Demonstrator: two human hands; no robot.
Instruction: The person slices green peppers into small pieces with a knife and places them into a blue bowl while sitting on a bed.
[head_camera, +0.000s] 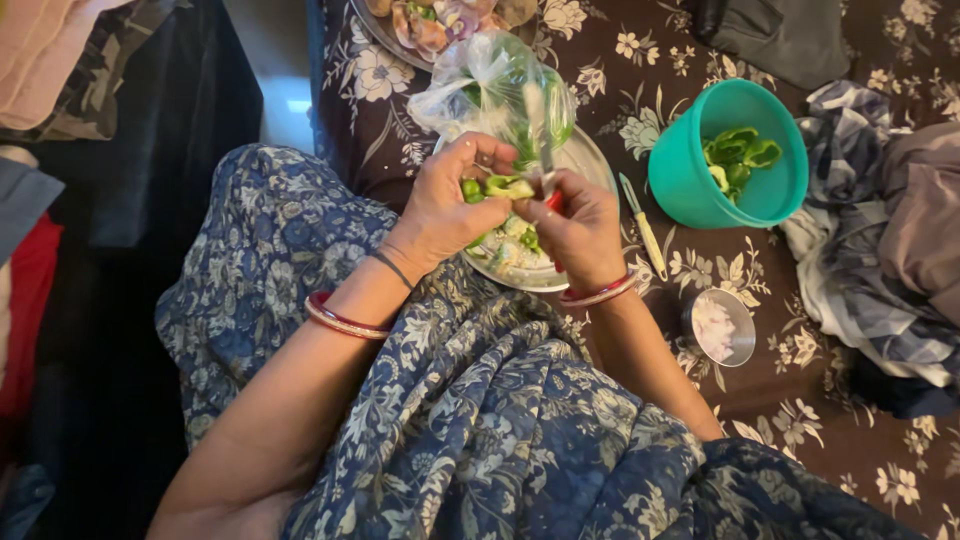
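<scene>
Blue floral cloth (480, 420) covers the person's lap nearest the camera, with both forearms reaching over it. Left hand (445, 205) pinches a green pepper piece (505, 186) between thumb and fingers, held just above a steel plate (590, 160) that carries chopped bits. Right hand (580, 235) has its fingers curled tight around a knife (538, 135) whose blade points up beside the pepper. Behind sits a clear plastic bag (480, 85) of greens. Right of the plate lie a peeler (643, 225), a teal bowl (690, 190) with pepper pieces, and a small steel cup (722, 327), all on a brown floral bedspread (640, 60).
</scene>
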